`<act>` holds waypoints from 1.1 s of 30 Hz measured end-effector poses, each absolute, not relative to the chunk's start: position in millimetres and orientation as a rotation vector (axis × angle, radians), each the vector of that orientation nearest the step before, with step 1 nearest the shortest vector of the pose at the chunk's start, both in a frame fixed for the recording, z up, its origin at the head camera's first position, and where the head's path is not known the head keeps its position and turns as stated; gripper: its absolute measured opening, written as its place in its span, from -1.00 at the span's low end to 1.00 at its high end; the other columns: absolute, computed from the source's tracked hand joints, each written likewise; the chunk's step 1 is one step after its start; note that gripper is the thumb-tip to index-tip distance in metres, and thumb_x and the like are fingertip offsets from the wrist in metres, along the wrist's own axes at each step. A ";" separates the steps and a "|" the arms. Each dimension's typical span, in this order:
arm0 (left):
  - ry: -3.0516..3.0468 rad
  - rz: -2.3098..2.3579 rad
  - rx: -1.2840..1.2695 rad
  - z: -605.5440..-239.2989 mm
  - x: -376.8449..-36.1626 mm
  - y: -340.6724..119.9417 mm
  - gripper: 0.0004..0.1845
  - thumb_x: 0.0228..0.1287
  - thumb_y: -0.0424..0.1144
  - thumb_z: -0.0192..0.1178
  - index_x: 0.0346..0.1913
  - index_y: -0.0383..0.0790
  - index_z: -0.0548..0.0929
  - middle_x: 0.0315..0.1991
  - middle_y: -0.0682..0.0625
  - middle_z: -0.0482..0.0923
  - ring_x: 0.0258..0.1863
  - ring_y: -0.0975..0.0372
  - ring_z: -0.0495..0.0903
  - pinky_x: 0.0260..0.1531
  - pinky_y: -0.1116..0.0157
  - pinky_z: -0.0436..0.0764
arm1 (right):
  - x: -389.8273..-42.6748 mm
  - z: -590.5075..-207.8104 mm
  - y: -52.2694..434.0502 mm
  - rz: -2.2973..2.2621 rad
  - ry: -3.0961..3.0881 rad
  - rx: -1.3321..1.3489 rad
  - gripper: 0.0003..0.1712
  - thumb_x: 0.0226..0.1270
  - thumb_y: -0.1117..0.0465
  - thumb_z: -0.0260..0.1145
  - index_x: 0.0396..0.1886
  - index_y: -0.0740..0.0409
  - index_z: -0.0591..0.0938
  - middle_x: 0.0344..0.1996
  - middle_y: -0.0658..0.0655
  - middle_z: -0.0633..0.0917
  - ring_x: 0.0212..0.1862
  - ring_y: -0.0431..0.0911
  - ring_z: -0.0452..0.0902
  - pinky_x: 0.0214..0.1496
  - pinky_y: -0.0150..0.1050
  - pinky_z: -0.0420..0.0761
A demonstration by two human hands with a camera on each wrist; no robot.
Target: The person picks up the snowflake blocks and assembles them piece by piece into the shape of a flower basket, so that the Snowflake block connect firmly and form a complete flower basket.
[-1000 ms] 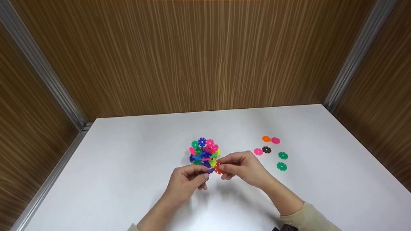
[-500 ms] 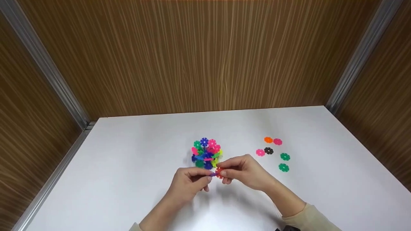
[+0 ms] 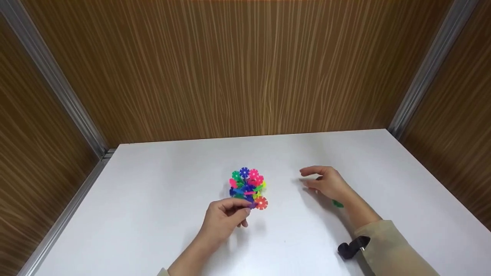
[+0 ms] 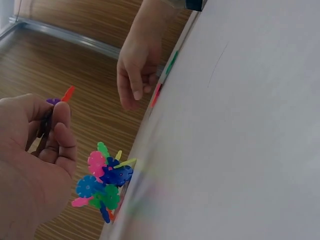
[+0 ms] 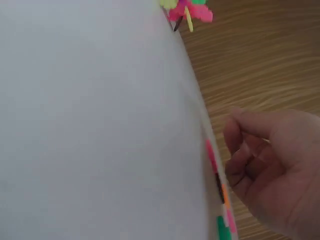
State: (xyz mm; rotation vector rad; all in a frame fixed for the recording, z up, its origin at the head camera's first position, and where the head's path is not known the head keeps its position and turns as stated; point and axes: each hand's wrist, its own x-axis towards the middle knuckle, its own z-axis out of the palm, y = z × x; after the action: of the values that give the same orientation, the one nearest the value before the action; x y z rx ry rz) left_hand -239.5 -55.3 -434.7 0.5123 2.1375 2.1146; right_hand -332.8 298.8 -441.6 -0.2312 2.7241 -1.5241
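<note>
here the left hand (image 3: 226,218) pinches a purple disc (image 3: 251,205) with a red disc (image 3: 261,202) joined to it, just below the colourful disc cluster (image 3: 247,184) at the centre of the white desk (image 3: 153,199). right of centre, the right hand (image 3: 326,183) hovers with loosely curled, empty fingers over loose discs (image 5: 220,200); a green disc (image 3: 338,204) peeks out beside the wrist.
</note>
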 end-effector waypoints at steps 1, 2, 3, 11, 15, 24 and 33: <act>2.134 2.116 0.510 -434.9 -239.7 -55.3 -0.85 0.38 -0.41 0.38 -0.05 -0.34 0.82 -0.22 -0.21 0.74 -0.48 0.24 0.66 -0.40 0.42 0.66 | -335.1 -442.9 301.7 -1.476 2.736 -0.202 -0.57 0.43 0.34 0.46 0.26 0.17 0.72 0.26 0.22 0.69 -0.16 -0.02 0.60 -0.22 -0.29 0.68; 2.129 2.118 0.509 -434.9 -240.1 -55.3 -0.85 0.38 -0.41 0.38 -0.05 -0.34 0.82 -0.21 -0.22 0.74 -0.48 0.24 0.67 -0.40 0.41 0.67 | -336.9 -443.7 304.0 -1.441 2.744 -0.186 -0.57 0.43 0.33 0.46 0.27 0.14 0.72 0.28 0.21 0.68 -0.13 -0.01 0.60 -0.20 -0.28 0.67; 2.126 2.120 0.509 -435.0 -240.4 -55.3 -0.84 0.38 -0.42 0.38 -0.05 -0.35 0.81 -0.20 -0.25 0.74 -0.47 0.24 0.67 -0.39 0.41 0.67 | -338.0 -444.4 305.9 -1.420 2.745 -0.171 -0.56 0.42 0.33 0.46 0.27 0.13 0.73 0.29 0.21 0.67 -0.09 0.01 0.60 -0.18 -0.27 0.68; 2.127 2.113 0.530 -435.4 -241.2 -55.9 -0.84 0.39 -0.40 0.37 -0.03 -0.35 0.82 -0.26 -0.14 0.73 -0.47 0.25 0.67 -0.42 0.43 0.64 | -334.8 -445.8 317.4 -1.262 2.837 -0.223 -0.60 0.37 0.37 0.50 0.19 0.23 0.75 0.08 0.26 0.72 0.07 0.11 0.58 -0.09 -0.32 0.68; 2.125 2.111 0.522 -435.1 -241.6 -56.8 -0.84 0.40 -0.38 0.38 -0.04 -0.33 0.82 -0.23 -0.20 0.73 -0.47 0.24 0.66 -0.43 0.44 0.63 | -331.9 -445.1 316.1 -1.200 2.876 -0.281 -0.71 0.34 0.36 0.53 0.04 0.22 0.80 -0.11 0.16 0.75 -0.06 0.05 0.57 -0.13 -0.34 0.65; 2.250 2.096 0.508 -435.2 -241.6 -57.1 -0.88 0.39 -0.32 0.42 -0.09 -0.23 0.87 -0.18 -0.07 0.76 -0.30 0.19 0.63 -0.33 0.41 0.64 | -294.4 -421.8 259.6 -1.419 2.598 -0.494 -0.81 0.46 0.10 0.48 -0.09 0.11 0.81 -0.28 0.18 0.77 -0.26 0.05 0.69 -0.25 -0.27 0.66; 2.250 2.115 0.534 -433.7 -239.8 -53.8 -0.91 0.42 -0.34 0.39 -0.11 -0.28 0.80 -0.07 -0.11 0.74 -0.09 0.03 0.73 -0.16 0.35 0.72 | -263.1 -414.2 206.7 -1.699 2.186 -0.737 -0.76 0.57 0.24 0.35 0.12 0.14 0.79 -0.05 0.43 0.77 -0.12 0.07 0.81 -0.02 -0.14 0.79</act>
State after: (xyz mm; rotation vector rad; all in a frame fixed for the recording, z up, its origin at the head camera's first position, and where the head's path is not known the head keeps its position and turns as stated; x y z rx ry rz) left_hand -239.8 -53.8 -433.7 0.5339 2.2503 2.1150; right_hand -263.1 206.7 -414.2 -0.7365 2.1864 -1.6989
